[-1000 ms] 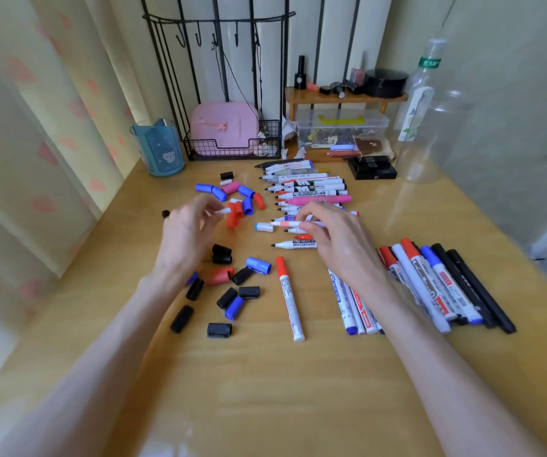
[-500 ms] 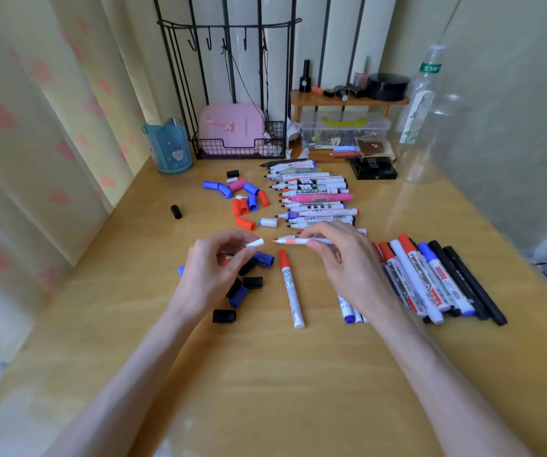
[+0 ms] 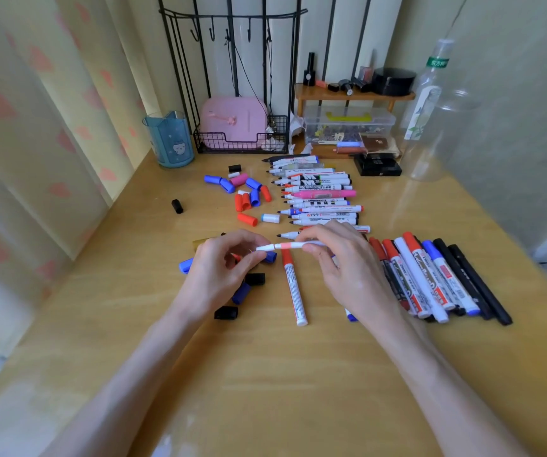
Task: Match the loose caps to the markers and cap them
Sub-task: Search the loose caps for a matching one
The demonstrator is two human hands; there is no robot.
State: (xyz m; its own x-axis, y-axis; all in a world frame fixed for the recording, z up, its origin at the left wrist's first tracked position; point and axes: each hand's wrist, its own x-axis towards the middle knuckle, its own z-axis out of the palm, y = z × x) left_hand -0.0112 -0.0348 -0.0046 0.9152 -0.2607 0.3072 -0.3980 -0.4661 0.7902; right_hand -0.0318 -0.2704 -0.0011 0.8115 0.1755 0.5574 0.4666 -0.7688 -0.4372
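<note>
While both forearms reach forward over the bench, my left grip pinches a white cap at the fingertips. My right grip clamps the marker, its end meeting that cap between both grips.

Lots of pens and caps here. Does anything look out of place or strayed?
One black cap lies alone toward the table's left edge, apart from both clusters of loose caps, as if it rolled away. Nothing looks spilled or broken. The left hand pinches a white cap, the right hand a marker.
</note>
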